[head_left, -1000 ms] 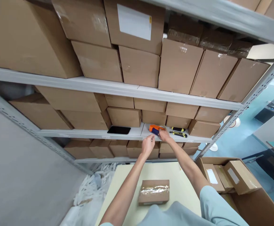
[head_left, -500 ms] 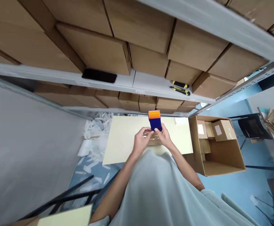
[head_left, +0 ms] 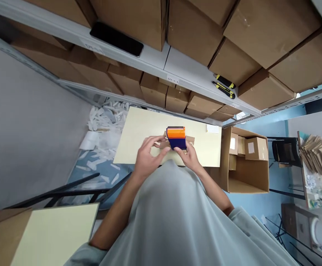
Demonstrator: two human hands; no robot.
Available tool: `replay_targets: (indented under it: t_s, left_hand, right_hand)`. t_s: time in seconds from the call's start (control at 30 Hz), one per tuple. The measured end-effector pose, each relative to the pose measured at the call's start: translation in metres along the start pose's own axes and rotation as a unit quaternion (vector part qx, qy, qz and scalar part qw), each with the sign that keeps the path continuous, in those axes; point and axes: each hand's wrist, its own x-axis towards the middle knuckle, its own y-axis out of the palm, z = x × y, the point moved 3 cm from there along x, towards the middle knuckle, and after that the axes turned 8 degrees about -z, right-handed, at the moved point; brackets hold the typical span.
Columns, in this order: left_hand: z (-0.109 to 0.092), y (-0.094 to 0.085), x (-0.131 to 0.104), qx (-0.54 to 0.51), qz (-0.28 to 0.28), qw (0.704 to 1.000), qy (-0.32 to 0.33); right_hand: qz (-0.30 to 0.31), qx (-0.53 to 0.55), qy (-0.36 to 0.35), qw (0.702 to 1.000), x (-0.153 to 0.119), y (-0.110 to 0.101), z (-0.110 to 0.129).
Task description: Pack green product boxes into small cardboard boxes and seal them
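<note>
My right hand (head_left: 190,158) holds a dark blue and orange box-shaped thing (head_left: 177,143) by its lower right part, thumb in front. Its orange band lies across the top and its dark blue part faces me; I cannot tell its exact kind. To the left, my left hand (head_left: 150,153) has its fingers and thumb apart, fingertips close to the thing's left side. Beneath it, a small brown cardboard piece (head_left: 190,140) with a shiny strip shows on the pale yellow tabletop (head_left: 141,125), largely covered by the thing and my hands.
A large open carton (head_left: 248,179) with several small boxes stands right of the table. Shelves ahead hold brown boxes (head_left: 194,33), a black phone (head_left: 116,38) and two yellow-black cutters (head_left: 224,85). White scraps (head_left: 102,118) lie at left. A white label (head_left: 212,128) rests on the table.
My left hand has spread its fingers and moved left, away from the thing. The right hand still holds the thing, now turned and lower over the cardboard. The camera view has shifted.
</note>
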Motion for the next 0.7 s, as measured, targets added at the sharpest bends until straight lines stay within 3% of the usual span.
replay_targets:
  t_s: [0.1,0.23,0.47,0.7]
  left_hand:
    - [-0.022,-0.028,0.010,0.009,-0.037,0.999,0.026]
    - [-0.050,-0.050,0.021,0.043,-0.011,0.995,0.089]
    - [-0.072,-0.059,0.013,0.026,0.026,0.975,0.220]
    - [-0.069,-0.058,0.007,0.010,0.039,0.964,0.262]
  right_hand:
    - [0.024,-0.085,-0.037,0.995,-0.015,-0.008,0.007]
    - [0.052,-0.161,-0.138,0.976,-0.025,-0.020,0.018]
    - [0.093,-0.272,-0.251,0.924,-0.030,-0.037,0.022]
    - [0.091,-0.308,-0.283,0.903,-0.037,-0.040,0.023]
